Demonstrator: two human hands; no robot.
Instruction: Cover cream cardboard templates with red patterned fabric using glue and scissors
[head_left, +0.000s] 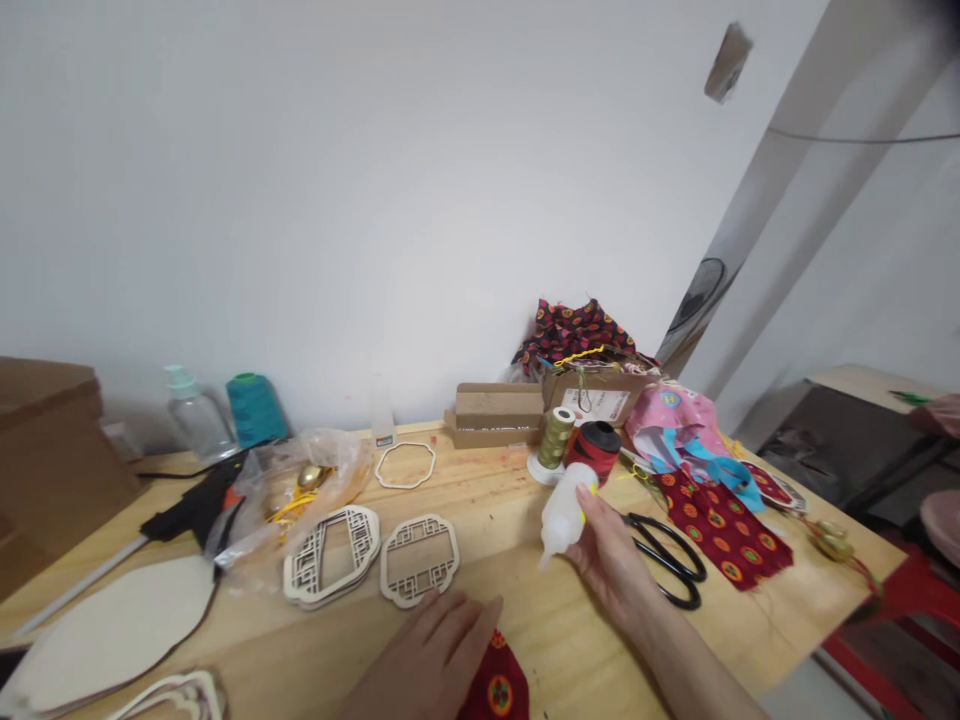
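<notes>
In my right hand (611, 555) is a white squeeze bottle (566, 510), its narrow nozzle tilted down to the left above the wooden table. My left hand (442, 645) lies flat with fingers stretched out, at the near edge of a lattice frame (420, 560) and partly over a dark red patterned cloth (499, 685). Whether a fingertip touches the frame is unclear. Black-handled scissors (667, 560) lie just right of my right hand, their blades hidden. More lattice frames (334, 555) are stacked to the left.
Thread spools (556, 440) and an open cardboard box (499, 412) stand at the back. Red patterned fabric (724, 525) covers part of the right side. A plastic bag (300, 480), teal thread cone (256, 410) and clear bottle (196, 415) are at the left.
</notes>
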